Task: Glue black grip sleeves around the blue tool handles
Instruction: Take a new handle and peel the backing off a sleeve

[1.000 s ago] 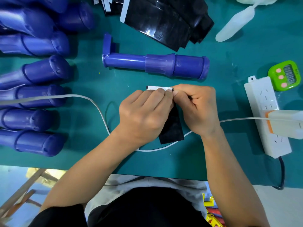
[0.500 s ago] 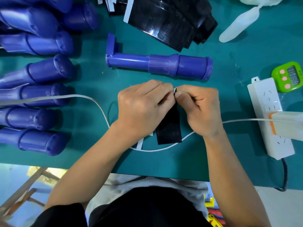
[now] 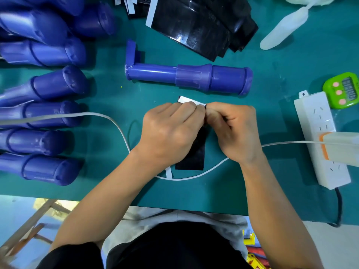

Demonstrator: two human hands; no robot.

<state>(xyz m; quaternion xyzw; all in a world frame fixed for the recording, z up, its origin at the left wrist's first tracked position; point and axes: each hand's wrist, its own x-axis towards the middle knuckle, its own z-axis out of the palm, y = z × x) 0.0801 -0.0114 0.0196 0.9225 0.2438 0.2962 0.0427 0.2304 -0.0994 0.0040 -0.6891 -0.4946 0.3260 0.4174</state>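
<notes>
Both hands, the left hand (image 3: pixel 169 133) and the right hand (image 3: pixel 233 131), pinch the top of a flat black grip sleeve (image 3: pixel 194 154) with a white strip. It lies on the green table (image 3: pixel 272 195), near a long blue plastic tool handle (image 3: pixel 190 78).

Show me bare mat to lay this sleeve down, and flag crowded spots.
Biggest bare patch: right of the lone blue handle, bordered by the power strip and green timer. Another: near edge, under the white cable, between the right hand and the power strip. Crowded: piled blue handles on the left, black sleeve stack at the far middle.
</notes>
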